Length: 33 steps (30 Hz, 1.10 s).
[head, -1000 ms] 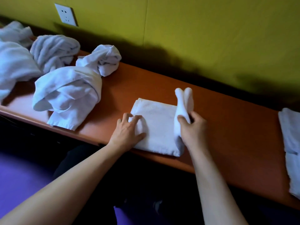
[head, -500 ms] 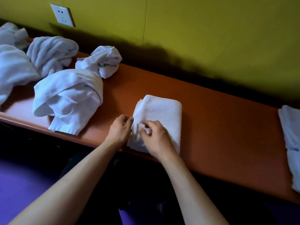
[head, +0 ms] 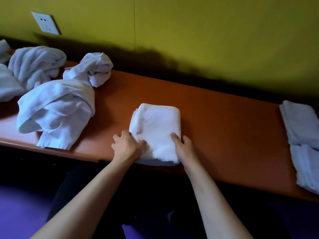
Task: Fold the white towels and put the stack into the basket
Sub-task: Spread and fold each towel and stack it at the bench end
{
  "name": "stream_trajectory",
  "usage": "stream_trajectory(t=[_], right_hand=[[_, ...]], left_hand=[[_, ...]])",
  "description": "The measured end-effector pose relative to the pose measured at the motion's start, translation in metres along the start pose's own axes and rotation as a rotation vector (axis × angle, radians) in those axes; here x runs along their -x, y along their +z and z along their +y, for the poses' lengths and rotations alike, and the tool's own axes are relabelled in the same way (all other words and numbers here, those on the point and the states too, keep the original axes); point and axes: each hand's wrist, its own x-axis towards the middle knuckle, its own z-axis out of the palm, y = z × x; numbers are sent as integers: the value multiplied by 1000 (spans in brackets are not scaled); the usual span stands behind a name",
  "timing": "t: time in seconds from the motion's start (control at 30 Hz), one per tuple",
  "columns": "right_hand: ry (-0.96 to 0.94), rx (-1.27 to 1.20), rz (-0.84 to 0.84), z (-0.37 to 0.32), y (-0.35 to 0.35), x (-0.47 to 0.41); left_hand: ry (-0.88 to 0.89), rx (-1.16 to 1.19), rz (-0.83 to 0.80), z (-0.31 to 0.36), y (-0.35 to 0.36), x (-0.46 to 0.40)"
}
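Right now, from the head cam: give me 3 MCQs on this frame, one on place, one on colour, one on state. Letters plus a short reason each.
1. Where does the folded towel lie relative to the crumpled towels?
A. To their right on the table
B. On top of them
C. To their left on the floor

2. What colour is the table?
A. Blue
B. Orange-brown
C. White

3. What are the two hands doing?
A. Both hang clear of the table
B. Both grip the near sides of the folded towel
C. One points at the wall socket

Answers:
1 A: the folded towel sits mid-table, with the crumpled heap further left.
2 B: the bare top shows orange-brown under the white cloth.
3 B: the left hand and the right hand clasp the towel's near corners, one on each side.
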Motion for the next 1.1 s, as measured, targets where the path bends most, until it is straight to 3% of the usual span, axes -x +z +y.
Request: stream_trajectory(t=[0.13,0.37,0.63,1.1], right_hand=[[136,-272,-126,-1,-19,0],[50,-289,-55,19,-57,1],[9,-285,55,40,-147,-2],[-151,-210,320,47,-360,-40]], left_hand=[[22,156,-30,-1,1,4],[-73,484,-142,15,22,25],[218,459,-228,79,79,68],[492,566,-424,237,195,123]])
